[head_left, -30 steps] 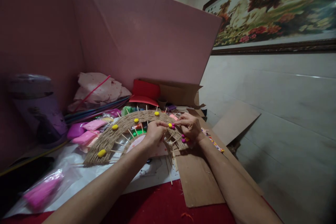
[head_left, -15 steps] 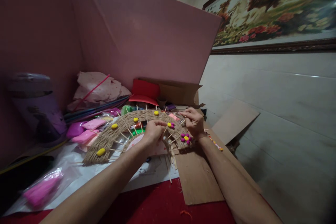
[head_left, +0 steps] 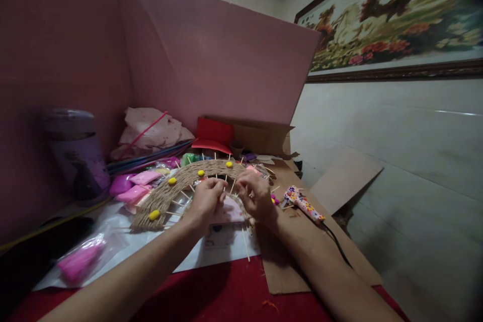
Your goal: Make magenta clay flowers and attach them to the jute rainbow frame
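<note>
A woven twine arch (head_left: pixel 166 198) on wooden sticks lies in front of me, dotted with yellow clay pieces (head_left: pixel 201 173). My left hand (head_left: pixel 207 204) is over its inner opening, thumb and forefinger pinched together; what they hold, if anything, is too small to make out. Close beside it, my right hand (head_left: pixel 258 198) has curled fingers over the arch's right part, and what lies in them is hidden. Past the right wrist shows a bit of a purple clay flower (head_left: pixel 274 199).
A flower-patterned glue gun (head_left: pixel 304 205) with a black cord lies on cardboard (head_left: pixel 335 226) at right. Bags of pink clay (head_left: pixel 81 261) lie at left, near a purple tumbler (head_left: pixel 81 161). Red cloth (head_left: pixel 211 294) covers the near edge; a pink panel (head_left: pixel 215 55) stands behind.
My right hand has moved left and down off the arch's outer edge, toward my left hand. My left hand has drawn back from the half-made purple flower. The glue gun now shows fully.
</note>
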Tool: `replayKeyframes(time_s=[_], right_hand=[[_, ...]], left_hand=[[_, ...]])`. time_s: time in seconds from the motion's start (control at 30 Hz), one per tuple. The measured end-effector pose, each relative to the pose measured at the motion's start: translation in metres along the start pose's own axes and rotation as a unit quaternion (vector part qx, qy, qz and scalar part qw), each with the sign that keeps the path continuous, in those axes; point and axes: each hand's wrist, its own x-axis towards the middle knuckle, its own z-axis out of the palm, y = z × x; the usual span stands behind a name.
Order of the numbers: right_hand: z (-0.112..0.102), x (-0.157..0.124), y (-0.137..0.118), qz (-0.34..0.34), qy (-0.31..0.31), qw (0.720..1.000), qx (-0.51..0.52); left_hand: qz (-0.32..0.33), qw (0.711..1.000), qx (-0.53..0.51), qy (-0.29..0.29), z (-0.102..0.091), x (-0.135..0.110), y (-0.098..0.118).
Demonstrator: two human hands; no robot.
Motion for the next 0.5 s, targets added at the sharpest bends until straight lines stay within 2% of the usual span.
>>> replayKeyframes(time_s=[0.07,0.13,0.23,0.33,0.5], right_hand=[[0.006,-0.001,-0.016,-0.029,-0.067,0.997,0.036],[0.010,-0.002,-0.028,-0.034,-0.099,0.993,0.058],[0.013,-0.003,-0.035,-0.020,-0.133,0.989,0.062],[0.016,-0.005,-0.035,0.001,-0.144,0.988,0.056],[0.020,-0.007,-0.036,0.011,-0.153,0.986,0.063]], left_hand=[[0.026,0.999,-0.041,0.000,-0.009,-0.012,-0.004],[0.062,0.994,-0.085,0.004,-0.017,-0.020,-0.008],[0.069,0.989,-0.134,0.006,-0.023,-0.025,-0.012],[0.084,0.990,-0.112,0.015,-0.025,-0.023,-0.014],[0.167,0.985,-0.032,0.034,-0.026,-0.020,-0.017]])
